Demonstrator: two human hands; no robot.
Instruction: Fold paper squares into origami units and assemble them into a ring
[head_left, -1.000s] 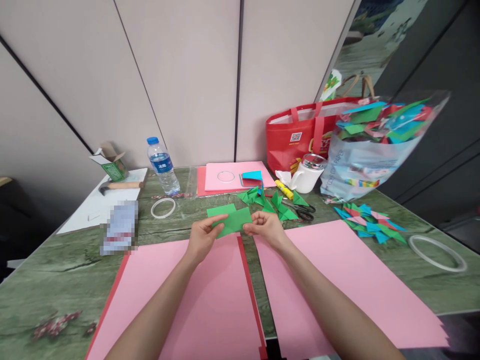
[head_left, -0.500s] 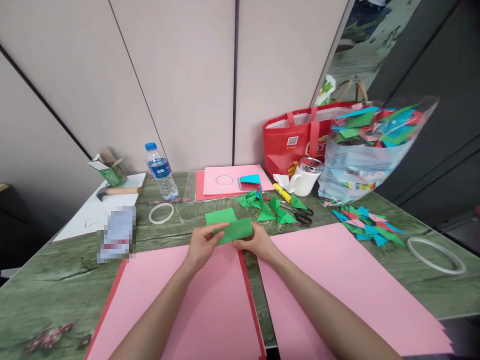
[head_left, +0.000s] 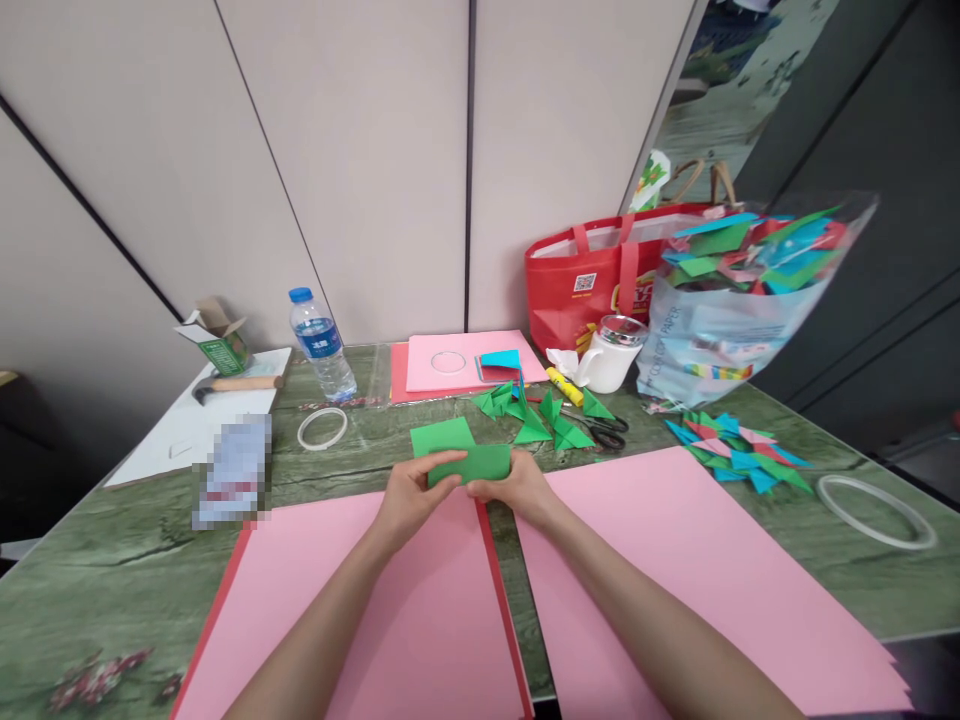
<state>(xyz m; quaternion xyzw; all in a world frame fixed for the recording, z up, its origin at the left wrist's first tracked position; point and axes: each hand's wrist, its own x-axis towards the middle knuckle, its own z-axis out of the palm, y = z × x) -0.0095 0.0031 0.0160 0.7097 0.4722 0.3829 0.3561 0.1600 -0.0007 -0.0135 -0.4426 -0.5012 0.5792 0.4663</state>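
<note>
A small green strip of paper (head_left: 484, 464) is held up between both hands, long side level, above the top of the left pink sheets (head_left: 360, 610). My left hand (head_left: 412, 493) pinches its left end between thumb and fingers. At the right end, my right hand (head_left: 517, 485) grips it with the thumb at the lower edge. Just behind, another green paper (head_left: 441, 436) lies on the table, partly hidden by the strip. Several folded green paper pieces (head_left: 555, 425) sit beyond my right hand, with black-handled scissors (head_left: 606, 432) among them.
Pink sheets (head_left: 675, 570) lie on the right, near a pile of coloured folded pieces (head_left: 739, 452) and a white ring (head_left: 874, 510). Behind stand a white mug (head_left: 609, 360), a red bag (head_left: 562, 290) and a filled plastic bag (head_left: 697, 340). A water bottle (head_left: 322, 345) and a hammer (head_left: 236, 384) are left.
The green strip in my hands has turned to lie more level and now looks narrower. Both hands have shifted slightly to the right.
</note>
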